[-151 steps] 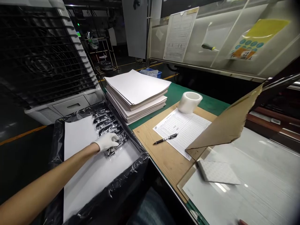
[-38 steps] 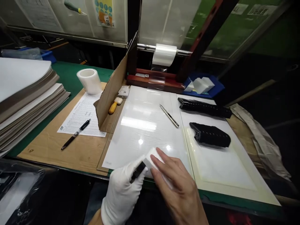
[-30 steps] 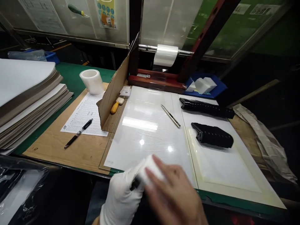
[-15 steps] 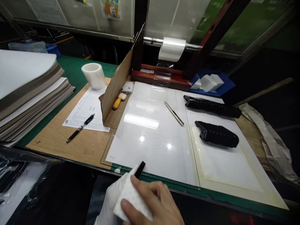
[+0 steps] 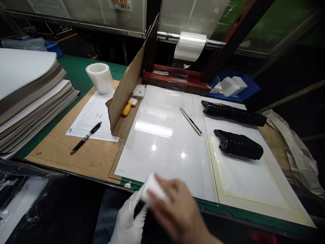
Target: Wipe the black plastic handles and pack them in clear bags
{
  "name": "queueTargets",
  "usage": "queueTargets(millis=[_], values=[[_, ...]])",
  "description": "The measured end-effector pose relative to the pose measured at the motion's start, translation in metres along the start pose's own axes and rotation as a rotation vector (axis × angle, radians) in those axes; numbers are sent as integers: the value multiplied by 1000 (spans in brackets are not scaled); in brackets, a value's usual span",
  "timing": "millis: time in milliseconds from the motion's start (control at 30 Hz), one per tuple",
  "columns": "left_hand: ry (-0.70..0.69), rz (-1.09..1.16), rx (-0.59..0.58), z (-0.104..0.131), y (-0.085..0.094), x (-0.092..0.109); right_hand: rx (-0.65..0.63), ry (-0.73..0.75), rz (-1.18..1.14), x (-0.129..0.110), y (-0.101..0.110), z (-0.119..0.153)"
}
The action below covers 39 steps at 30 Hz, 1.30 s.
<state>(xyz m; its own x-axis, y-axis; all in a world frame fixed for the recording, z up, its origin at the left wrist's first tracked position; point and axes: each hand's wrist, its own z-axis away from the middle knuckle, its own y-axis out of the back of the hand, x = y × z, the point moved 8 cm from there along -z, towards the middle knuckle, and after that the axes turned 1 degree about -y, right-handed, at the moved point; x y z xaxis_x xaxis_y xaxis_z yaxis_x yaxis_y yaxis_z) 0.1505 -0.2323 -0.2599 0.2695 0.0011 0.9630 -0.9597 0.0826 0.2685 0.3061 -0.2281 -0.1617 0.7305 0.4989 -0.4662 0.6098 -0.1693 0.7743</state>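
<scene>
My left hand [image 5: 130,217], in a white glove, is closed around a small black piece [image 5: 138,207], mostly hidden by the fingers. My right hand [image 5: 177,205] is bare and blurred by motion. Its fingers pinch a folded white wipe [image 5: 152,186], which lies over the end of the black piece. Both hands are together at the table's front edge, before the glass-covered white sheet [image 5: 162,162]. A brush-like pen [image 5: 191,121] lies on that sheet. Two rows of black parts [image 5: 237,144] rest on the white surface at the right.
A cardboard divider [image 5: 127,88] stands left of the glass, by a yellow-handled tool [image 5: 127,109]. Further left are a printed form [image 5: 88,117], a black pen [image 5: 86,137], a white tape roll [image 5: 100,78] and stacked sheets [image 5: 27,88]. Behind are a film roll [image 5: 190,46] and a blue bin [image 5: 250,91].
My right hand has moved the wipe up over the black piece's end, which stuck out before. My left hand now shows more of its fingers. The view has shifted slightly.
</scene>
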Motion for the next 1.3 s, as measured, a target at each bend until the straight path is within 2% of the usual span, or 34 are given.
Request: queueTargets(millis=[67,167,267,400,500,600,700,767,833,900,967,1033,1167,1233,1300], values=[[-13,18,-55,0,-5,1,4,-14,43,3,2,-4],[-22,51,-76,0,-7,0,4,89,22,-4,6,-9],[-43,34,-46,1,-5,0,3,-27,49,7,9,-13],[-44,59,-26,0,-5,1,-31,26,-15,2,7,-12],[7,37,-62,1,-8,-1,-39,-121,1,14,6,-10],[30,48,-49,1,-5,-1,-94,-116,-33,20,3,-8],[114,24,-87,-1,-6,0,-60,-183,59,33,5,-7],[242,66,-105,-3,-11,0,-2,-270,97,38,5,-6],[402,226,-23,-6,-14,0,35,-231,25,28,-1,-7],[507,408,97,-8,-18,0,29,-116,-72,9,-9,-8],[547,505,130,-11,-26,1,21,-110,-114,5,-13,-9],[565,528,94,-15,-33,3,14,-187,-133,14,-12,-8],[566,569,108,-19,-35,6,-66,-37,-196,14,-7,-3],[579,556,92,-19,-36,9,-41,-134,-123,23,-4,1],[533,494,77,-21,-35,15,28,-218,-49,27,-1,6]])
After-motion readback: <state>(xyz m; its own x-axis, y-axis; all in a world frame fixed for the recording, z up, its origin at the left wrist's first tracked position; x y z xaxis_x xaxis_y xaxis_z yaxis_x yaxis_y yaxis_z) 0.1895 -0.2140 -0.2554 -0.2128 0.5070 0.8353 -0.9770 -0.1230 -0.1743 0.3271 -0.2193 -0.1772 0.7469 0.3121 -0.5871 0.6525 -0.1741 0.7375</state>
